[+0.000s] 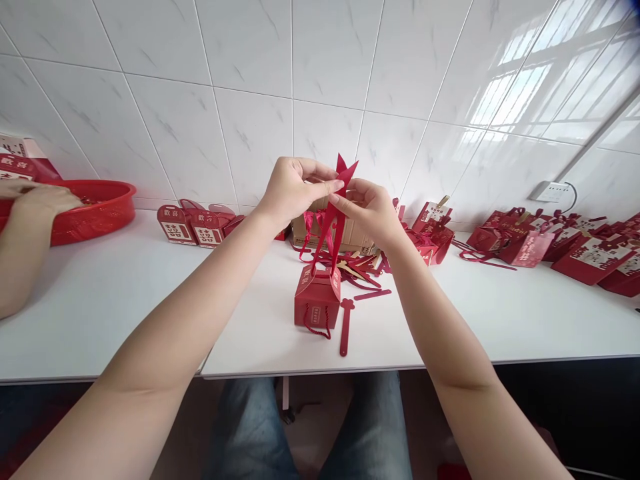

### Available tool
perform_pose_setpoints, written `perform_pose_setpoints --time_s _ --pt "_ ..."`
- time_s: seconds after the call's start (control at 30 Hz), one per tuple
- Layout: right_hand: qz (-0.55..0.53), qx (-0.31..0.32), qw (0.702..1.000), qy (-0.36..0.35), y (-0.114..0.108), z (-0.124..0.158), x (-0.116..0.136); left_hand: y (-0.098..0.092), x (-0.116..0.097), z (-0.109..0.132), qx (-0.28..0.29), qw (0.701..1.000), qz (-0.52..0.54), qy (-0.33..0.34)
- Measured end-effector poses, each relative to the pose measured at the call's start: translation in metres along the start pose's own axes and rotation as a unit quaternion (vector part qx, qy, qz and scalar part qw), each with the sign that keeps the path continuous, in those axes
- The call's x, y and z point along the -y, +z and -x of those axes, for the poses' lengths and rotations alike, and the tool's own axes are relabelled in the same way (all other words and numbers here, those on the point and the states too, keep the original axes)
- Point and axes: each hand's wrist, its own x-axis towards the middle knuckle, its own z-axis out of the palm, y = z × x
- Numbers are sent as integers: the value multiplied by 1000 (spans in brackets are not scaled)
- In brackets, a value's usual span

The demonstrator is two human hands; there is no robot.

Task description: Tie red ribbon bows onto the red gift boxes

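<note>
A small red gift box (317, 303) with a twisted cord on its front stands upright on the white table. From its top a red ribbon (338, 230) runs upward in two strands, and its pointed ends cross above my fingers. My left hand (300, 187) pinches the ribbon near these ends. My right hand (365, 203) pinches it too, just beside the left fingertips. On the table to the right of the box lies a flat red strip (345, 327) with a flower-shaped end.
Behind the box are a cardboard box (360, 240) and a heap of red and gold strips (363, 268). Red gift boxes (207, 227) stand at left, and more boxes (583, 257) at right. Another person's hand (47, 200) reaches into a red basin (95, 223).
</note>
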Motion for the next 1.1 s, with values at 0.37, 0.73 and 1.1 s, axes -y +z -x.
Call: perform_pose_setpoints --time_s 0.37,0.73,1.1 --pt "-45 12 998 49 2 -3 -2 -5 3 2 -3 993 75 -87" --pt "-215 78 961 156 -7 -5 -12 -3 20 46 -30 986 -108 127" --pt "23 130 990 42 -19 0 6 -10 51 56 43 951 -229 203"
